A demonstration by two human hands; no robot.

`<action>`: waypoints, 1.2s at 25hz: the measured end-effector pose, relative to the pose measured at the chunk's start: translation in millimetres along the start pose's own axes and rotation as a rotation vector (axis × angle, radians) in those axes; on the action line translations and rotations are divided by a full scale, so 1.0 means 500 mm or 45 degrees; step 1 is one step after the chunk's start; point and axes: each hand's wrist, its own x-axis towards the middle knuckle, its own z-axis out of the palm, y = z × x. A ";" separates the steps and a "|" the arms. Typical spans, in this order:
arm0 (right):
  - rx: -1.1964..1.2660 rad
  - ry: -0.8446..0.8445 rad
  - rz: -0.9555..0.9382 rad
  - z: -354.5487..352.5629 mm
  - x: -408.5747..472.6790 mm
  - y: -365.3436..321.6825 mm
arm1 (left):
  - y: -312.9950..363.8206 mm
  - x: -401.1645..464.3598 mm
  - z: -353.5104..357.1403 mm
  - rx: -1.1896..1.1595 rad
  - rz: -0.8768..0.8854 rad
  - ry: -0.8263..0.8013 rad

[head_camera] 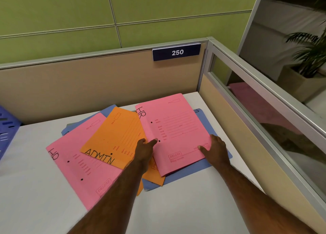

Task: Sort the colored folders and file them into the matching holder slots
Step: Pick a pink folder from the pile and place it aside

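A loose pile of folders lies on the white desk (176,207). On top at the right is a pink folder marked HR (176,128). My right hand (216,150) grips its near right edge, thumb on top. My left hand (144,150) holds its left edge, thumb on the cover beside a punch hole. An orange folder marked ADMIN (114,138) lies to the left, over a second pink HR folder (79,166). Blue folders (190,170) show underneath. A purple-blue slotted holder (7,128) is cut off at the left edge.
Beige cubicle partitions close the desk at the back (88,89) and along the right (238,145), with a glass strip on top. A sign reading 250 (177,52) hangs on the back partition. A potted plant (310,60) stands beyond the glass.
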 end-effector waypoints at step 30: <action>0.917 -0.512 -0.112 0.280 -0.510 -0.436 | -0.226 -0.390 -0.766 -0.227 0.288 0.058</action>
